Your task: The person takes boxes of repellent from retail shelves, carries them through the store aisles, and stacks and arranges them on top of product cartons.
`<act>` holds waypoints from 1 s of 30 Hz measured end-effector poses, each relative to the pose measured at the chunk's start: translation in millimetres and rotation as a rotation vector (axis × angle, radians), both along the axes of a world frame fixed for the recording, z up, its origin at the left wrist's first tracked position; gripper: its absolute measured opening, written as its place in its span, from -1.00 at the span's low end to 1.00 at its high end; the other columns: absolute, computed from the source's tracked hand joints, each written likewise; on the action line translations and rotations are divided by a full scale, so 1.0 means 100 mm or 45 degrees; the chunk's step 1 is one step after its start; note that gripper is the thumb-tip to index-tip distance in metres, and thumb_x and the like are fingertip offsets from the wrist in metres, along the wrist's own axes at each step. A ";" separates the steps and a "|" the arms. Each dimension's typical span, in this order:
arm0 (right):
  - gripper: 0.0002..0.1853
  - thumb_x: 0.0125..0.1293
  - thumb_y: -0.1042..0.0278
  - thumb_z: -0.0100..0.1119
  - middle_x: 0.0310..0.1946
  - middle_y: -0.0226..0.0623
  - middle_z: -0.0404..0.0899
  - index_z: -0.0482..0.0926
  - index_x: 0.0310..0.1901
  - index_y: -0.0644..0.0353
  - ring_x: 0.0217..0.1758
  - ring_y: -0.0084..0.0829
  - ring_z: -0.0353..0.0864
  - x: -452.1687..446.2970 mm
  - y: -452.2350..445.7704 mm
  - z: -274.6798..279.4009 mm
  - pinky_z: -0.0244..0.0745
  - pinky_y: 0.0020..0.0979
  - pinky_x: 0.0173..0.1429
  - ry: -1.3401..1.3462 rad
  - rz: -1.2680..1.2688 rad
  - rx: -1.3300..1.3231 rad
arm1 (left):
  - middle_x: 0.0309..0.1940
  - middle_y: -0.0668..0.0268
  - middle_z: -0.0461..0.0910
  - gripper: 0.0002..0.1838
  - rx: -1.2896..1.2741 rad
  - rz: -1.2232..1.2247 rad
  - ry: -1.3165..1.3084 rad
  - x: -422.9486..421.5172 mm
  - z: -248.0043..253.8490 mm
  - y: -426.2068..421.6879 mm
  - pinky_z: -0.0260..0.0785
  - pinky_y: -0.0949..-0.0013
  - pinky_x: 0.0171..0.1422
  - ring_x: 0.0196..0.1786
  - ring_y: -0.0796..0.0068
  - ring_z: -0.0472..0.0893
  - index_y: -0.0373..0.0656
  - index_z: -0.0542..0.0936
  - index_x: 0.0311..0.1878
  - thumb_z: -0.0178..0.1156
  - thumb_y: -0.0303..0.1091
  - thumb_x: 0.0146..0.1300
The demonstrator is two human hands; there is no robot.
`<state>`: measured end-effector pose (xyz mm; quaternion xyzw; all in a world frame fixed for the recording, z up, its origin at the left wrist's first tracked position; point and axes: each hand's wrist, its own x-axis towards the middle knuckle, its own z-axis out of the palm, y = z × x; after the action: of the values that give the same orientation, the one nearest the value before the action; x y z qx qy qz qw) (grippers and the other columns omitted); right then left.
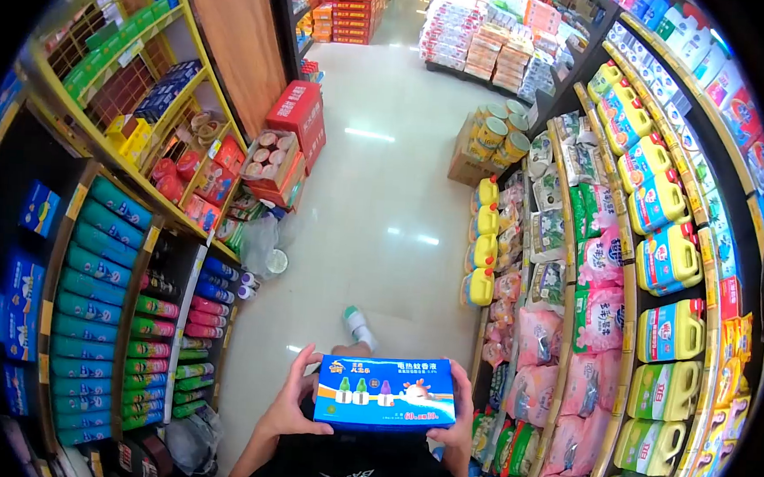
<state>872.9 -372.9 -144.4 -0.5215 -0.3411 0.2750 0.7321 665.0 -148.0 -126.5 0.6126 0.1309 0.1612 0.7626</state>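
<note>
A blue box of electric mosquito repellent liquid (pixel 389 409) is held level in front of my body, its printed face turned up toward me. Pictures of green and purple refill bottles show on it. My left hand (pixel 293 401) grips the box's left end, thumb along the near edge and fingers at the far corner. At the opposite end, my right hand (pixel 461 409) is closed round the side, with its fingers partly hidden behind the box. A foot in a light slipper (pixel 357 324) shows on the floor beyond the box.
Tall shelves flank the aisle floor (pixel 357 211). On the left stand teal spray cans (pixel 98 309); yellow detergent jugs (pixel 669 330) line the right. Red cartons (pixel 300 120) and a carton of cans (pixel 484 144) stick out into the aisle. Stacked packs (pixel 490 44) stand at the far end.
</note>
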 end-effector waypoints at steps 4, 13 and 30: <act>0.17 -0.24 0.00 0.63 0.41 0.01 0.05 0.16 0.40 0.28 0.48 -0.13 0.13 0.20 -0.01 -0.08 0.03 -0.16 0.51 0.050 -0.120 -0.114 | 0.35 0.14 0.11 0.43 -0.064 -0.133 0.146 0.40 -0.13 0.19 0.30 0.30 0.14 -0.09 0.43 0.39 -0.16 -0.19 0.54 0.66 -0.33 -0.32; 0.19 -0.17 -0.28 0.53 0.42 -0.03 0.06 0.17 0.38 0.34 0.47 -0.15 0.14 0.87 0.29 0.16 0.02 -0.17 0.51 0.176 -0.365 -0.228 | 0.23 0.08 0.21 0.39 0.319 -0.386 0.102 1.51 -0.09 0.77 0.34 0.41 0.00 -0.20 0.40 0.43 -0.26 -0.08 0.51 0.66 -0.13 -0.32; 0.24 -0.19 -0.40 0.47 0.39 -0.02 0.09 0.16 0.38 0.34 0.44 -0.16 0.19 2.06 1.20 -0.12 0.05 -0.18 0.49 0.150 -0.107 -0.337 | 0.08 0.11 0.27 0.41 0.344 -0.225 0.271 2.22 -0.16 1.41 0.31 0.37 -0.01 -0.17 0.35 0.35 -0.22 -0.05 0.51 0.66 -0.05 -0.38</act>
<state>1078.6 -252.5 -156.0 -0.6104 -0.2362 0.3169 0.6864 887.0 -7.0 -142.9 0.7320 0.1338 0.0442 0.6666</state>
